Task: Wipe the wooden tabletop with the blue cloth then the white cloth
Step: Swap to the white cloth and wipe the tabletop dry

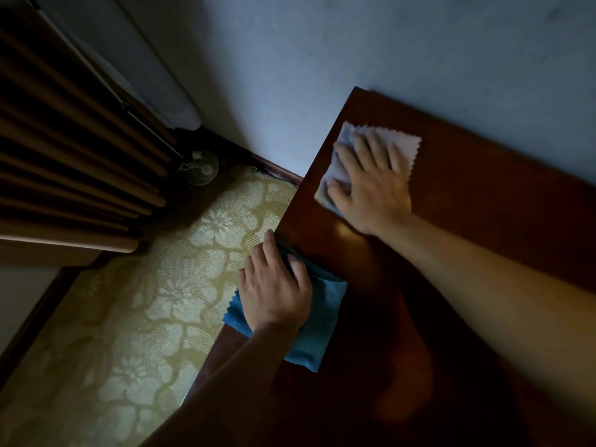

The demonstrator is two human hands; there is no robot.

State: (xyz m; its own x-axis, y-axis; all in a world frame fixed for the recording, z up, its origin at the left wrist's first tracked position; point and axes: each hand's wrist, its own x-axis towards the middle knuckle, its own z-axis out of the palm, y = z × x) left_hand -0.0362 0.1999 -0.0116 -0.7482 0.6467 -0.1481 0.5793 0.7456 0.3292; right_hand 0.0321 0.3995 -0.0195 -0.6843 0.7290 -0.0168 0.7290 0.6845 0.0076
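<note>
Blue cloth (317,330) lies under my left hand (274,290) at the left edge of the wooden bench (467,253), one corner hanging past the edge over the floor. The left fingers (298,269) are spread and nearly straight, pressing the cloth flat rather than gripping it. Farther along, near the bench's far corner, my right hand (371,185) rests on the white cloth (403,146), its fingers (374,146) fanned wide and flat on the fabric, the thumb bunching the near corner a little. The two cloths sit well apart. Beyond the bench I see a pale wall (419,43), a floral-patterned yellow carpet (145,317) below the left edge, and brown pleated curtains (64,156) at the left.
</note>
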